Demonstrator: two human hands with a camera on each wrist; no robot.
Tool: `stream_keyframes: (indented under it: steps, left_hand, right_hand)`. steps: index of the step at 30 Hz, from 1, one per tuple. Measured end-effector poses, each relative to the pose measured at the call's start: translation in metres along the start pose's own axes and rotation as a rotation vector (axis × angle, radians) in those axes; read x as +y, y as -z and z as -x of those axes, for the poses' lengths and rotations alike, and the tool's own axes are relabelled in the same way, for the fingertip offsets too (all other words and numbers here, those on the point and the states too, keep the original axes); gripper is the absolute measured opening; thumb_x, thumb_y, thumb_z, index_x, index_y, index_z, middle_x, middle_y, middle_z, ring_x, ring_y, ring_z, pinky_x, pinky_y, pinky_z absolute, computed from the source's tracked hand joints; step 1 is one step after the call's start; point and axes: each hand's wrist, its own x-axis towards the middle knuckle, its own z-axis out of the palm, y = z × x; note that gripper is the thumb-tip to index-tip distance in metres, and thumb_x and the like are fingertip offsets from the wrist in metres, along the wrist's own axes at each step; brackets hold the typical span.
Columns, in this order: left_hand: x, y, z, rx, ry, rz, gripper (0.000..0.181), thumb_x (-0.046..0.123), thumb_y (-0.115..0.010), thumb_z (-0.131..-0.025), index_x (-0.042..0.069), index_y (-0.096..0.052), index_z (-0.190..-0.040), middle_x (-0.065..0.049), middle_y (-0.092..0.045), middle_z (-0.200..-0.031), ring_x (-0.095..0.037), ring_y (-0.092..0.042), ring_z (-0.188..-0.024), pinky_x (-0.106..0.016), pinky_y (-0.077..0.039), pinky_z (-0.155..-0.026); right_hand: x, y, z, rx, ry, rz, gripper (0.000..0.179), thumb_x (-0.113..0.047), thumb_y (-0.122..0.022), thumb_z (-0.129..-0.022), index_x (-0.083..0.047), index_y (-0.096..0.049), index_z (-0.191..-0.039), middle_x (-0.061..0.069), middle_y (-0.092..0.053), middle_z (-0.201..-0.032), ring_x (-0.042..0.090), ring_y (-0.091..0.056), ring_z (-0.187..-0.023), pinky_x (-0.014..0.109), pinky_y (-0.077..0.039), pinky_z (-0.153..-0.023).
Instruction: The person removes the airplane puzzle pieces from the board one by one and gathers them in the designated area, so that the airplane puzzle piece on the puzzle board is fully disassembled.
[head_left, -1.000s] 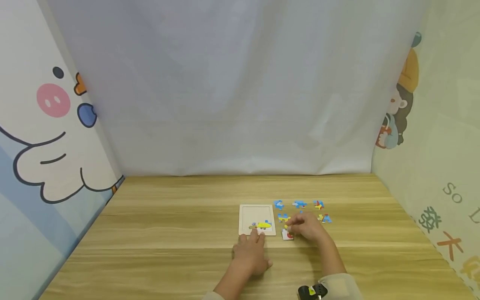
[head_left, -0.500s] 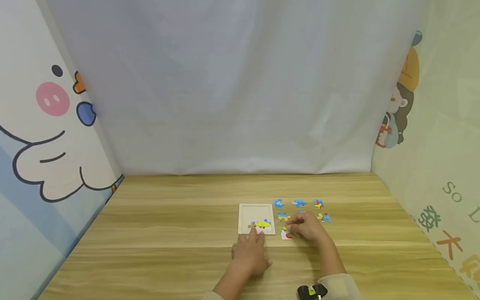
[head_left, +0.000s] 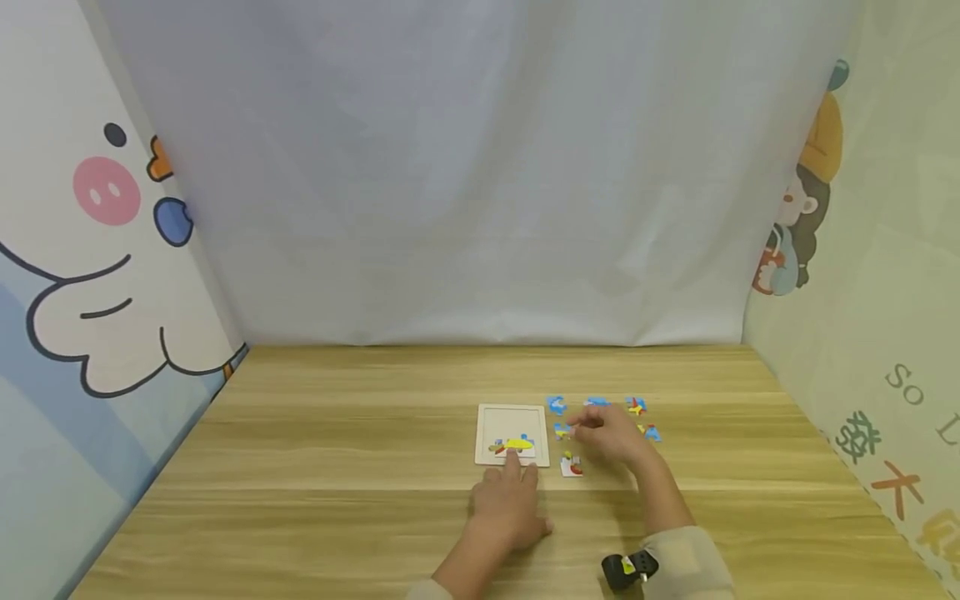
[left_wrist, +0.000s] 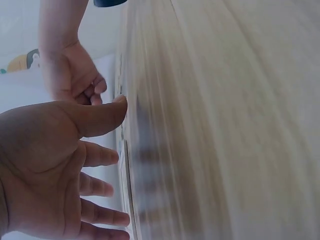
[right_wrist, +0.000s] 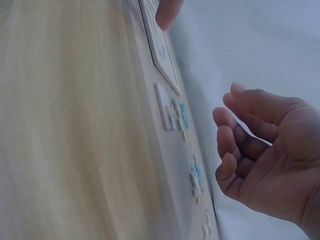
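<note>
In the head view, my left hand (head_left: 506, 508) lies at the near edge of a square wooden puzzle tray (head_left: 478, 425). Its fingers are extended, with a fingertip on the joined yellow, white and brown puzzle pieces (head_left: 519, 445) inside. The left wrist view shows that hand's fingers spread. My right hand (head_left: 611, 435) hovers above the loose pieces to the right of the tray. Its fingers are loosely curled, and nothing shows between them in the right wrist view. Nearest its fingertips is a blue and yellow piece (head_left: 561, 432). Closer to me lies a white and red piece (head_left: 572, 468).
More jigsaw pieces lie around the right hand: a blue piece (head_left: 557, 405), a partly covered blue piece (head_left: 597, 402), a red and yellow one (head_left: 637, 406) and a blue one (head_left: 652, 434). A pale curtain (head_left: 480, 208) hangs behind the wooden table (head_left: 337, 433).
My right hand has drawn away from the white and red piece and risen towards the farther pieces. The joined pieces in the tray have slid slightly left under my left fingers.
</note>
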Motion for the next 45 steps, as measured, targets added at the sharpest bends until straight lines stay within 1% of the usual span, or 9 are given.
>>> stream_keyframes:
  steps: [5, 10, 15, 19, 24, 29, 37, 41, 45]
  left_hand:
    - [0.005, -0.003, -0.005, 0.003, 0.006, -0.044, 0.079, 0.055, -0.067, -0.075, 0.014, -0.044, -0.139, -0.018, -0.033, -0.143, -0.041, -0.042, -0.118, -0.049, -0.045, -0.085]
    - [0.005, -0.009, -0.008, -0.010, 0.001, -0.012, 0.080, 0.053, -0.068, -0.076, 0.010, -0.044, -0.139, -0.020, -0.032, -0.144, -0.041, -0.038, -0.120, -0.050, -0.044, -0.088]
    - [0.006, -0.009, -0.009, -0.021, -0.022, 0.044, 0.079, 0.048, -0.069, -0.078, 0.006, -0.042, -0.139, -0.017, -0.032, -0.145, -0.036, -0.037, -0.119, -0.048, -0.043, -0.087]
    - [0.007, -0.010, -0.011, -0.021, -0.032, 0.031, 0.079, 0.048, -0.068, -0.079, 0.006, -0.041, -0.139, -0.014, -0.032, -0.145, -0.034, -0.036, -0.119, -0.047, -0.043, -0.087]
    - [0.010, -0.014, -0.013, -0.024, -0.024, 0.013, 0.078, 0.049, -0.067, -0.079, 0.007, -0.042, -0.139, -0.010, -0.033, -0.145, -0.032, -0.038, -0.113, -0.046, -0.044, -0.083]
    - [0.013, -0.015, -0.014, -0.037, -0.034, 0.002, 0.076, 0.049, -0.066, -0.080, 0.009, -0.041, -0.141, -0.007, -0.031, -0.147, -0.034, -0.039, -0.111, -0.049, -0.044, -0.083]
    - [0.014, -0.014, -0.013, -0.033, -0.034, 0.002, 0.076, 0.047, -0.067, -0.081, 0.007, -0.041, -0.140, -0.008, -0.030, -0.147, -0.035, -0.038, -0.112, -0.052, -0.043, -0.084]
    - [0.013, -0.014, -0.012, -0.029, -0.026, 0.004, 0.077, 0.047, -0.067, -0.080, 0.006, -0.040, -0.140, -0.010, -0.030, -0.145, -0.036, -0.039, -0.112, -0.052, -0.044, -0.083]
    - [0.013, -0.015, -0.013, -0.017, -0.023, 0.010, 0.076, 0.048, -0.067, -0.080, 0.008, -0.041, -0.140, -0.010, -0.032, -0.144, -0.036, -0.039, -0.112, -0.053, -0.045, -0.082]
  right_hand:
    - [-0.006, -0.006, -0.011, -0.036, 0.030, -0.046, 0.021, -0.012, -0.063, -0.087, 0.003, -0.066, -0.101, 0.004, -0.065, -0.087, 0.019, -0.058, -0.082, 0.035, -0.049, -0.074]
    - [-0.012, -0.016, -0.019, -0.096, 0.038, -0.140, 0.023, -0.008, -0.062, -0.088, 0.008, -0.063, -0.104, 0.008, -0.062, -0.087, 0.022, -0.058, -0.080, 0.039, -0.051, -0.073]
    - [-0.016, -0.025, -0.028, -0.099, 0.052, -0.089, 0.022, -0.010, -0.063, -0.088, 0.007, -0.064, -0.102, 0.006, -0.063, -0.086, 0.019, -0.056, -0.077, 0.034, -0.050, -0.068]
    - [-0.015, -0.035, -0.036, -0.102, 0.063, -0.027, 0.018, -0.008, -0.064, -0.086, 0.003, -0.067, -0.100, 0.003, -0.061, -0.082, 0.017, -0.053, -0.073, 0.030, -0.047, -0.064]
    - [-0.014, -0.045, -0.044, -0.128, 0.055, -0.019, 0.014, -0.007, -0.064, -0.087, -0.002, -0.068, -0.099, 0.001, -0.061, -0.085, 0.017, -0.053, -0.077, 0.031, -0.047, -0.068]
    - [-0.015, -0.048, -0.052, -0.197, 0.067, -0.043, 0.015, -0.004, -0.061, -0.088, -0.003, -0.068, -0.101, 0.002, -0.062, -0.090, 0.018, -0.054, -0.083, 0.032, -0.048, -0.073]
    - [-0.016, -0.052, -0.062, -0.375, 0.117, -0.100, 0.015, -0.003, -0.061, -0.087, 0.001, -0.068, -0.100, 0.004, -0.066, -0.095, 0.019, -0.059, -0.091, 0.038, -0.049, -0.082]
    - [-0.018, -0.055, -0.065, -0.412, 0.118, -0.076, 0.014, -0.007, -0.066, -0.085, -0.002, -0.070, -0.098, 0.000, -0.067, -0.092, 0.016, -0.058, -0.089, 0.036, -0.048, -0.082]
    - [-0.020, -0.057, -0.067, -0.441, 0.119, -0.027, 0.010, -0.006, -0.068, -0.082, -0.004, -0.071, -0.092, -0.002, -0.065, -0.083, 0.014, -0.058, -0.080, 0.033, -0.048, -0.075]
